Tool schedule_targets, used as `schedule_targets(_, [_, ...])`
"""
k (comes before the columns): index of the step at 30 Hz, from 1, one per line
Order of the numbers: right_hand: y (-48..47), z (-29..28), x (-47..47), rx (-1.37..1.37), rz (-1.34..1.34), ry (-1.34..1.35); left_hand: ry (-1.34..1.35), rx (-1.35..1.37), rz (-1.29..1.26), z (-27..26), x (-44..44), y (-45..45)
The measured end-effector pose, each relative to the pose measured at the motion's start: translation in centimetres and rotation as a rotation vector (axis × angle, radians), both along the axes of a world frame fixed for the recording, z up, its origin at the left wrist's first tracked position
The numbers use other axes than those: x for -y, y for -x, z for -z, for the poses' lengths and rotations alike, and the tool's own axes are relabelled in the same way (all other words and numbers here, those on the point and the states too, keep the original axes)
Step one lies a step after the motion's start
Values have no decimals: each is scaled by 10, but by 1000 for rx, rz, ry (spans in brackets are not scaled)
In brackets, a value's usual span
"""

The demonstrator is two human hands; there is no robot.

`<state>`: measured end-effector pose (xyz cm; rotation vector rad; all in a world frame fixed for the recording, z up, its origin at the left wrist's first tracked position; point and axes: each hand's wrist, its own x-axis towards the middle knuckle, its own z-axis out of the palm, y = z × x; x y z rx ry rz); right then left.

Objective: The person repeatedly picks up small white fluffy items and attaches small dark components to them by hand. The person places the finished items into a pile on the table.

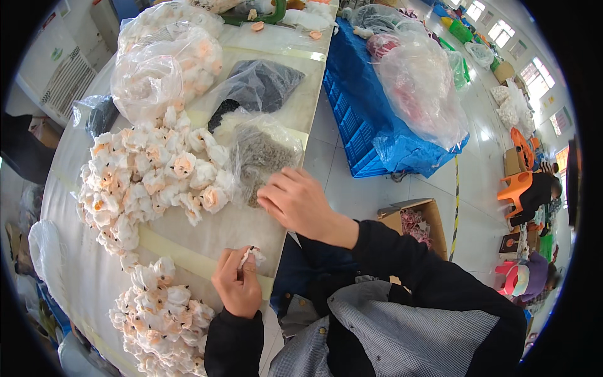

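Observation:
My left hand (pixel 239 282) pinches a small white fabric flower (pixel 253 257) with a dark tip, low over the table's near edge. My right hand (pixel 297 202) is at the mouth of a clear plastic bag (pixel 268 153) of small grey-brown pieces; its fingertips are bent, and whether they hold a piece cannot be told. Left of that bag spreads a heap of white and peach fabric flowers (pixel 150 169). A second heap of such flowers (pixel 162 320) lies beside my left forearm. Behind the open bag are a plastic bag of black pieces (pixel 268 85) and a large clear bag of flowers (pixel 169 61).
Past the table (pixel 207 235) edge stands a blue plastic crate (pixel 351 136) with blue sheeting and filled bags (pixel 419 89). A cardboard box (pixel 435 226) with pink pieces is on the floor. Farther right, one person sits by an orange chair (pixel 516 193) and another by a pink stool.

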<state>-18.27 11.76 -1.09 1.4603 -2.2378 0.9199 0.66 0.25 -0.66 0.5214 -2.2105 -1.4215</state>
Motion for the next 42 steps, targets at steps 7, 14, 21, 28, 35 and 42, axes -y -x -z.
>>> schedule_targets(7, [14,12,20,-122,7,-231,-110,-11,-44,6,4,0])
schedule_targets(14, [17,18,24,-100,-5,-178,-109,17,-51,1,4,1])
schedule_targets(21, [14,13,26,-75,-65,-181,-121,-5,-58,5,5,1])
schedule_targets(28, [16,14,24,-74,-83,-219,-118,-23,-62,8,6,1])
schedule_targets(35, [3,-18,15,453,-291,-24,-133,-45,-75,9,7,0])
schedule_targets(42, [-43,-8,7,1505,-498,226,-117,-86,-74,10,3,0])
